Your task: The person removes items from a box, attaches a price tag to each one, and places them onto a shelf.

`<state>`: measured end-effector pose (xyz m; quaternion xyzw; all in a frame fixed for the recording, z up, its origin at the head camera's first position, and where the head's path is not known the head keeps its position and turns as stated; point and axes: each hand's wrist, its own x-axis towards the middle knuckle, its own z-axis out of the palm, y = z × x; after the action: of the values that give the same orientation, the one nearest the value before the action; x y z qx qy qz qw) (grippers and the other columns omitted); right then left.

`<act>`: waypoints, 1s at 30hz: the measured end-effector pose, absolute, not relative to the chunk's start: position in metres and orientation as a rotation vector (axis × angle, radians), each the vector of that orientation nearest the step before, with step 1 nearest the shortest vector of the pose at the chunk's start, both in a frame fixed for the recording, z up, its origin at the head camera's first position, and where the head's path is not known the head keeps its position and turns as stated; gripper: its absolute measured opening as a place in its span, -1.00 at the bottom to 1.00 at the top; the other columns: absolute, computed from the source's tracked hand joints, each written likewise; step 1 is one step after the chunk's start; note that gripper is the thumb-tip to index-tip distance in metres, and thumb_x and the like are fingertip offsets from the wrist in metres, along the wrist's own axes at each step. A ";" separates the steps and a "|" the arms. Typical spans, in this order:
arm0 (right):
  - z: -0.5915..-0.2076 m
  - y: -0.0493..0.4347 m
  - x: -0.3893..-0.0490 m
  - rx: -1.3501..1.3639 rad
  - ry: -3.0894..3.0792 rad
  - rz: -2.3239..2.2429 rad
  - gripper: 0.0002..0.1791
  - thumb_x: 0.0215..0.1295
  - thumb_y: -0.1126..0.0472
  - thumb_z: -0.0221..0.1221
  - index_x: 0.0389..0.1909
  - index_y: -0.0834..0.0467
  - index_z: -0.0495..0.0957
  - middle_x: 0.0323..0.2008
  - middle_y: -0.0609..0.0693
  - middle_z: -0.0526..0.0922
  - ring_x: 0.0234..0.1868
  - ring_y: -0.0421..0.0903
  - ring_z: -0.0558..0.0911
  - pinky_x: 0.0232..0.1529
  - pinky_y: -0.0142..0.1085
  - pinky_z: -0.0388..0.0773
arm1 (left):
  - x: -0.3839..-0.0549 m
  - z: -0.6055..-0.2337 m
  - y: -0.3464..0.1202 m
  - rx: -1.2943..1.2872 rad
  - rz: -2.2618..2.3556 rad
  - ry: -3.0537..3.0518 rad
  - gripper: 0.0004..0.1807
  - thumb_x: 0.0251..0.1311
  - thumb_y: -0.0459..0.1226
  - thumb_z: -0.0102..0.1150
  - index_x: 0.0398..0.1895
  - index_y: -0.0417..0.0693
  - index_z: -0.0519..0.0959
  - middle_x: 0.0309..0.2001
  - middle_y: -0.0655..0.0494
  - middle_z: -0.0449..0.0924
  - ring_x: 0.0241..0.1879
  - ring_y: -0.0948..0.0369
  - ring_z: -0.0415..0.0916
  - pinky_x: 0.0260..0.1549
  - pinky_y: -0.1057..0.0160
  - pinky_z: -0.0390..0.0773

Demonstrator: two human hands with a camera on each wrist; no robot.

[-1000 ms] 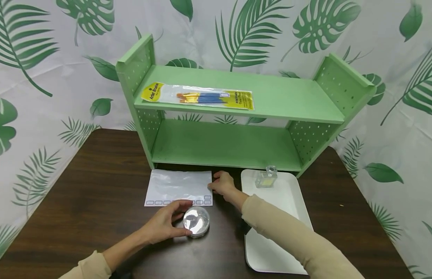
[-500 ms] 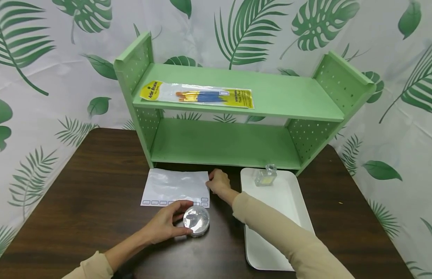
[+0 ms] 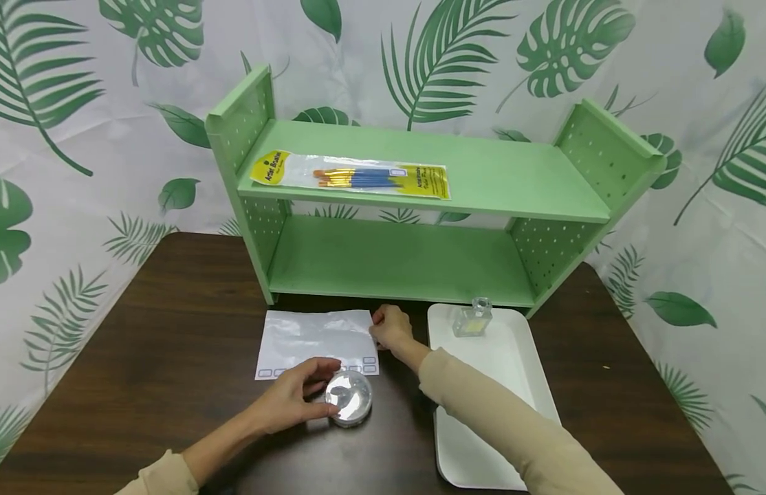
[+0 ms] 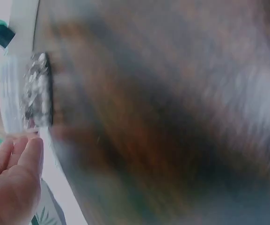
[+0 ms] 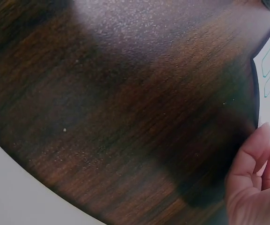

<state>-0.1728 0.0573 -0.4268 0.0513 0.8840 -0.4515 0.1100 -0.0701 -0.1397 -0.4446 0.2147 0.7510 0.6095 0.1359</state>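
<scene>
The round container (image 3: 349, 399) looks like glossy clear plastic, the sheet (image 3: 318, 340) smooth and shiny, the tabletop (image 3: 160, 357) wood-grained.

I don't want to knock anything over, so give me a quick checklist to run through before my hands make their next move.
1. Left hand grips the round container: ok, thumb and fingers on its sides.
2. Right hand holds the white sheet: ok, pinched at its right edge.
3. Container off the sheet: cannot tell; they overlap in the head view.
4. Sheet clear of the white tray: ok, table shows between.
5. Glass bottle inside the tray: ok.
</scene>
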 end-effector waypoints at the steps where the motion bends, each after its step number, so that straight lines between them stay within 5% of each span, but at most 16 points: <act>1: -0.427 0.058 -0.173 0.152 2.589 -1.337 -0.89 0.08 0.50 0.15 -0.35 0.32 0.51 -0.50 0.06 0.50 -0.55 -0.13 0.51 -0.63 -0.39 0.58 | -0.071 -0.443 -0.141 0.608 1.765 2.194 -0.31 -0.02 -0.29 0.40 0.15 -0.42 0.33 0.14 -0.30 0.41 0.14 -0.15 0.38 0.15 0.15 0.41; 11: -0.425 0.063 -0.174 0.156 2.504 -1.433 -0.87 0.08 0.53 0.13 -0.33 0.34 0.49 -0.55 0.03 0.48 -0.62 -0.15 0.51 -0.61 -0.35 0.60 | -0.096 -0.425 -0.176 0.205 1.683 2.658 -0.52 0.12 -0.36 0.27 0.10 -0.37 0.42 0.02 -0.29 0.54 -0.01 -0.10 0.55 -0.09 0.18 0.60; 18: -0.426 0.062 -0.173 0.151 2.488 -1.452 -0.85 0.05 0.55 0.10 -0.32 0.36 0.49 -0.57 0.02 0.47 -0.62 -0.15 0.51 -0.61 -0.34 0.60 | -0.111 -0.423 -0.203 -0.064 1.481 2.818 -0.49 0.19 -0.30 0.20 0.17 -0.35 0.36 0.07 -0.29 0.50 0.05 -0.09 0.49 -0.13 0.28 0.59; 30: -0.427 0.063 -0.172 0.163 2.471 -1.477 -0.85 0.05 0.55 0.12 -0.31 0.38 0.49 -0.56 0.01 0.47 -0.62 -0.15 0.53 -0.57 -0.31 0.63 | -0.127 -0.426 -0.210 -0.204 1.322 2.769 -0.44 0.21 -0.26 0.15 0.20 -0.41 0.30 0.11 -0.35 0.45 0.03 -0.13 0.48 -0.13 0.09 0.58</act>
<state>-0.1721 0.0626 -0.4274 0.0560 0.8499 -0.5079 0.1287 -0.1267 -0.2099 -0.4261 -0.0662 0.9000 0.4295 0.0333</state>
